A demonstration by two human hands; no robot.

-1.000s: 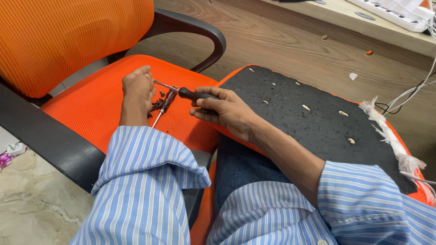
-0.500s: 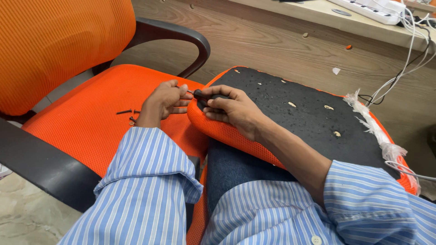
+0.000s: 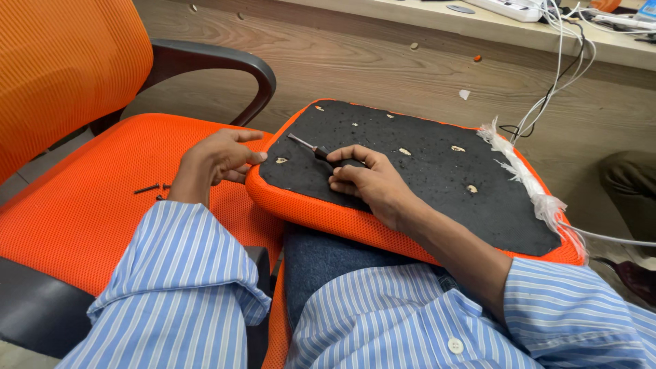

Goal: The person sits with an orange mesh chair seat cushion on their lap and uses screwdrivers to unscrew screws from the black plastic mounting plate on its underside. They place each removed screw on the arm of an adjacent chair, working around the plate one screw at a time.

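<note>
To the left of your grip stands the orange office chair point(image 3: 102, 205), its mesh seat filling the space beside your left arm and its black armrest point(image 3: 219, 65) curving up beyond your left hand. Behind everything your hands touch runs a wooden panel point(image 3: 383, 68), with white cables point(image 3: 547, 89) hanging down it, well to the right of your grip.

Under your right hand lies the seat cushion point(image 3: 410, 178), turned underside up across your lap: a black fabric face edged in orange mesh, with pale frayed stuffing point(image 3: 526, 181) showing along its far right edge, well apart from your fingers. Small light holes dot the black face; one lies just left of the tool's tip.

Your right hand point(image 3: 369, 181) rests on the black face, fingers curled shut around the dark handle of a screwdriver point(image 3: 311, 148). Its thin metal shaft points away from your palm, up and to the left, with the tip close to the cushion's near-left corner; whether the tip touches the fabric cannot be told.

Your left hand point(image 3: 219, 160) sits just left of that grip, holding nothing, with its fingers loosely bent and its fingertips pressed against the orange rim of the cushion at that same corner.

Farther left of your left wrist, a few small dark screws point(image 3: 152, 188) lie loose on the chair seat, apart from both hands.
</note>
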